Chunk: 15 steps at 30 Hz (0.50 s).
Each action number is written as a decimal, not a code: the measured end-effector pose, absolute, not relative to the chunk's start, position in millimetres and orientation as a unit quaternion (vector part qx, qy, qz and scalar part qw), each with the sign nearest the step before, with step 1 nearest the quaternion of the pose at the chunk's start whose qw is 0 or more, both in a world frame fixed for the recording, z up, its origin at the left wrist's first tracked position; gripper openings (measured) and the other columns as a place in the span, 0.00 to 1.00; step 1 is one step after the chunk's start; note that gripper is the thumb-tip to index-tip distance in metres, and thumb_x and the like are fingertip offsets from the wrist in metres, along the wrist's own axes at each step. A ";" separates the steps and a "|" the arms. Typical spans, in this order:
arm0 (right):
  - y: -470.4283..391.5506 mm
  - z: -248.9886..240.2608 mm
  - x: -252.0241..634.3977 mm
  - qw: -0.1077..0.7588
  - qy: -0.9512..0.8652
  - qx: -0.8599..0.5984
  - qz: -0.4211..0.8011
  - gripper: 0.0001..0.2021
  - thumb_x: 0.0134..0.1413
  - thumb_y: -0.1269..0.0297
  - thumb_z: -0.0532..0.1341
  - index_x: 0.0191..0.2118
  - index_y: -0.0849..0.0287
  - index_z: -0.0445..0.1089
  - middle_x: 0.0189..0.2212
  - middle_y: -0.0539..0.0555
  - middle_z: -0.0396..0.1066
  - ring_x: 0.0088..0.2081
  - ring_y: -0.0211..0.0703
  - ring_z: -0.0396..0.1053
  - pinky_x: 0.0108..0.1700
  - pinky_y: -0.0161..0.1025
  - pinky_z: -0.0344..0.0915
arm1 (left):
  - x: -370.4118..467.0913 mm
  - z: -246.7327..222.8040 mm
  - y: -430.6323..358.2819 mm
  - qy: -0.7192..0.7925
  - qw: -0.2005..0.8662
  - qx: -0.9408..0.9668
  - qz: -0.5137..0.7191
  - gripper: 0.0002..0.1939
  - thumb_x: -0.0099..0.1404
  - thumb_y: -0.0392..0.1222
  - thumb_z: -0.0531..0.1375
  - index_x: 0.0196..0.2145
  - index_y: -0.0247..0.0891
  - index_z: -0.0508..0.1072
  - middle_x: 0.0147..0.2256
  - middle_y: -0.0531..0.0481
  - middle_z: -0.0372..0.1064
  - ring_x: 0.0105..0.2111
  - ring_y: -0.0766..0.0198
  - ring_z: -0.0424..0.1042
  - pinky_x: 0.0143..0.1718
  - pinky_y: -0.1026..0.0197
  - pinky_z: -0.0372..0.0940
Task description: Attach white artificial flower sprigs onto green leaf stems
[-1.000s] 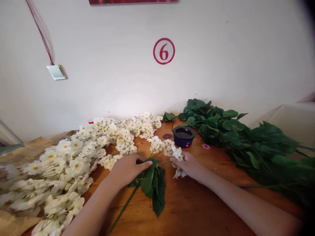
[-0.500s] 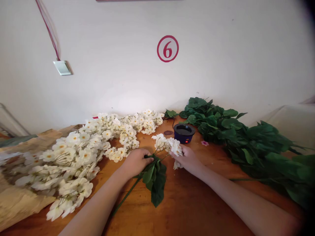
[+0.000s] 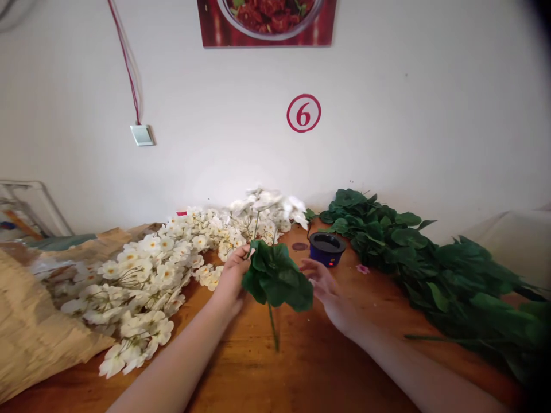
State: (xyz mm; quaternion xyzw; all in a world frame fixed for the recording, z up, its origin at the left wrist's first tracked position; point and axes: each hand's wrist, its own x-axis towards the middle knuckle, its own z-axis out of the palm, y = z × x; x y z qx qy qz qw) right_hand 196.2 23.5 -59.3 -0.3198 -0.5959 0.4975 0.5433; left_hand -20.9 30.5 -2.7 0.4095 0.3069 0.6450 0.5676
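Observation:
My left hand point(image 3: 233, 274) grips an artificial flower stem point(image 3: 272, 330) just above its green leaves point(image 3: 278, 277) and holds it upright over the wooden table point(image 3: 301, 367). The stem's white blossoms point(image 3: 267, 202) stand above the hand. My right hand point(image 3: 322, 284) hovers open just right of the leaves, fingers spread, holding nothing.
A long pile of white artificial flowers point(image 3: 150, 275) lies on the left, partly over brown paper point(image 3: 30, 332). Green leafy branches point(image 3: 434, 264) fill the right side. A small dark round pot point(image 3: 326, 248) with a red light stands by the wall. A pink petal point(image 3: 362, 268) lies near it.
My left hand has lifted the flower stem off the table and stood it upright. My right hand has let go of the blossoms and opened. The view has tilted upward.

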 end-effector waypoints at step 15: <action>8.0 -68.6 176.0 0.404 -0.673 -0.359 0.504 0.17 0.53 0.46 0.62 0.29 0.57 0.68 0.27 0.51 0.69 0.35 0.47 0.68 0.36 0.39 0.65 | -4.1 -6.8 12.6 0.334 0.600 0.362 0.631 0.15 0.45 0.44 0.70 0.31 0.40 0.74 0.27 0.50 0.75 0.29 0.58 0.73 0.30 0.59 0.66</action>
